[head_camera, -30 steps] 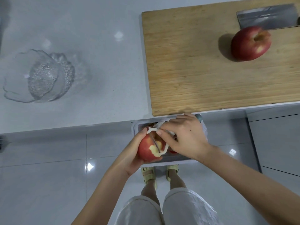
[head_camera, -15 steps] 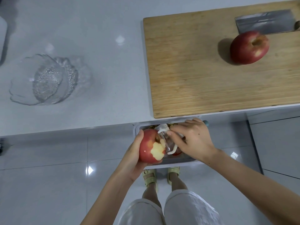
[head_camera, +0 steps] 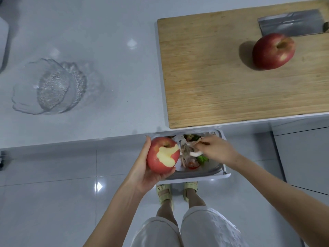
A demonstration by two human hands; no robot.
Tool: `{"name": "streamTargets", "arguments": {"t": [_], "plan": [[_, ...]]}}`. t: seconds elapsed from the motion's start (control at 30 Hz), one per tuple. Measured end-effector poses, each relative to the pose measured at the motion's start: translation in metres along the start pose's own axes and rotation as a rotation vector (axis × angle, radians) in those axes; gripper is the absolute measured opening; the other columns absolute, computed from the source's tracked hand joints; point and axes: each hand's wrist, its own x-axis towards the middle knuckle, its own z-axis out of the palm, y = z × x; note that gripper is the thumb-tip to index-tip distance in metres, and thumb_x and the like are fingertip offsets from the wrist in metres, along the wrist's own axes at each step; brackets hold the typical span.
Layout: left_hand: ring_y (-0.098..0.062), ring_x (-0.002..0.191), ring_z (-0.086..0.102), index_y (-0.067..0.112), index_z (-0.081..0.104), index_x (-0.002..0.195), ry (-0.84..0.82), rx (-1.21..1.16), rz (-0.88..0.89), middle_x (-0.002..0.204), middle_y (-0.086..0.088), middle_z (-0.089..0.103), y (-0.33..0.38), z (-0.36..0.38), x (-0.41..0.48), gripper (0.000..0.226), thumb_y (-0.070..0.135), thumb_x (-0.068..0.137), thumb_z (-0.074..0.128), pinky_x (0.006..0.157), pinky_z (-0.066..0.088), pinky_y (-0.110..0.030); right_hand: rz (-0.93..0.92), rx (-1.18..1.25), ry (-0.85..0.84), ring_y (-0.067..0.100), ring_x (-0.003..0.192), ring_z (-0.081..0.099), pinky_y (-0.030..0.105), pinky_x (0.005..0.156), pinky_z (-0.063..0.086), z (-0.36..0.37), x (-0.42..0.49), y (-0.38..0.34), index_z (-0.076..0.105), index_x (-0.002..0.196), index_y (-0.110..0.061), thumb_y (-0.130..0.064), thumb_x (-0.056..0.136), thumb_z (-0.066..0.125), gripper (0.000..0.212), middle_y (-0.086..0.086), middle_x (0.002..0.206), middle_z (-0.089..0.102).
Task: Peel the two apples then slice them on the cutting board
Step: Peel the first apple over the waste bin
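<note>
While the left hand (head_camera: 142, 173) cups the apple (head_camera: 162, 155), right hand (head_camera: 217, 148) pinches peeler (head_camera: 195, 153).

Kitchen, overhead view: clear scalloped glass bowl (head_camera: 51, 88) sits on pale grey-white stone countertop (head_camera: 106, 50), well left of counter's front corner. Rectangular white waste bin with grey inner rim (head_camera: 225, 173) below counter edge, holding mixed food scraps (head_camera: 194, 164), green leaves and red piece among them. Glossy grey floor tiles (head_camera: 53, 202) beneath. Pale yellow-green strapped sandals (head_camera: 163, 193) just beside bin; white crinkled trousers (head_camera: 204, 229) above them. Grey cabinet front (head_camera: 302, 154) at right.
</note>
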Motion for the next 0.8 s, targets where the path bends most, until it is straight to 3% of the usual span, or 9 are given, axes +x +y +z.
{"name": "streamTargets", "arguments": {"t": [0.07, 0.2, 0.3, 0.4, 0.5, 0.57, 0.63, 0.8], "plan": [[-0.037, 0.095, 0.064, 0.011, 0.062, 0.115, 0.009, -0.019, 0.004, 0.107, -0.019, 0.069, 0.002, 0.001, 0.001, 0.062, 0.051, 0.068, 0.066, 0.057, 0.058, -0.038, 0.147, 0.329, -0.229, 0.014, 0.044, 0.038, 0.025, 0.048, 0.028, -0.005, -0.007, -0.002, 0.071, 0.071, -0.011, -0.029, 0.094, 0.045, 0.039, -0.002, 0.046, 0.046], [-0.036, 0.095, 0.064, 0.012, 0.06, 0.117, 0.045, 0.012, 0.018, 0.111, -0.019, 0.067, 0.004, 0.001, 0.005, 0.062, 0.042, 0.063, 0.072, 0.056, 0.057, -0.037, 0.32, 0.492, -0.628, 0.013, 0.041, 0.024, 0.022, 0.042, 0.023, 0.003, -0.014, 0.001, 0.073, 0.079, -0.005, -0.024, 0.093, 0.043, 0.038, 0.001, 0.046, 0.034], [-0.03, 0.087, 0.067, 0.013, 0.061, 0.11, 0.072, 0.046, 0.035, 0.104, -0.016, 0.069, 0.004, 0.001, 0.005, 0.054, 0.041, 0.064, 0.071, 0.053, 0.056, -0.036, 0.386, 0.624, -0.657, 0.012, 0.039, 0.023, 0.021, 0.04, 0.025, 0.008, -0.014, 0.002, 0.071, 0.094, -0.003, -0.029, 0.095, 0.039, 0.041, 0.0, 0.045, 0.032], [-0.029, 0.085, 0.066, 0.015, 0.061, 0.106, 0.082, 0.051, 0.035, 0.101, -0.015, 0.068, 0.004, 0.002, 0.007, 0.048, 0.039, 0.066, 0.071, 0.054, 0.057, -0.036, 0.282, 0.661, -0.355, 0.013, 0.039, 0.03, 0.024, 0.045, 0.027, 0.013, -0.02, -0.007, 0.067, 0.078, -0.007, -0.03, 0.098, 0.038, 0.042, 0.0, 0.043, 0.038], [-0.03, 0.087, 0.065, 0.014, 0.061, 0.109, 0.083, 0.054, 0.036, 0.1, -0.014, 0.068, 0.004, 0.004, 0.009, 0.047, 0.038, 0.069, 0.07, 0.057, 0.058, -0.037, -0.158, 0.146, 0.313, 0.006, 0.045, 0.039, 0.021, 0.049, 0.03, 0.024, -0.028, -0.02, 0.049, 0.062, -0.022, -0.039, 0.098, 0.04, 0.041, -0.009, 0.045, 0.04], [-0.028, 0.088, 0.065, 0.015, 0.062, 0.112, 0.069, 0.071, 0.05, 0.099, -0.013, 0.07, 0.003, 0.005, 0.011, 0.049, 0.039, 0.069, 0.069, 0.061, 0.056, -0.038, -0.48, -0.146, 0.637, 0.004, 0.044, 0.041, 0.021, 0.05, 0.028, 0.028, -0.025, -0.021, 0.052, 0.06, -0.024, -0.038, 0.094, 0.046, 0.038, -0.011, 0.044, 0.04], [-0.025, 0.084, 0.067, 0.015, 0.063, 0.11, 0.06, 0.076, 0.059, 0.095, -0.012, 0.071, 0.001, 0.006, 0.012, 0.039, 0.038, 0.078, 0.065, 0.063, 0.055, -0.038, -0.647, -0.265, 0.734, 0.013, 0.048, 0.049, 0.023, 0.056, 0.029, 0.033, -0.017, -0.02, 0.059, 0.061, -0.022, -0.039, 0.092, 0.05, 0.037, -0.008, 0.049, 0.051], [-0.024, 0.073, 0.066, 0.014, 0.063, 0.1, 0.08, 0.115, 0.027, 0.08, -0.01, 0.071, 0.002, 0.006, 0.009, 0.029, 0.039, 0.085, 0.059, 0.056, 0.054, -0.033, -0.764, -0.295, 0.807, 0.018, 0.049, 0.05, 0.027, 0.055, 0.03, 0.034, -0.006, -0.02, 0.061, 0.061, -0.02, -0.036, 0.094, 0.049, 0.039, -0.005, 0.051, 0.053]]}}
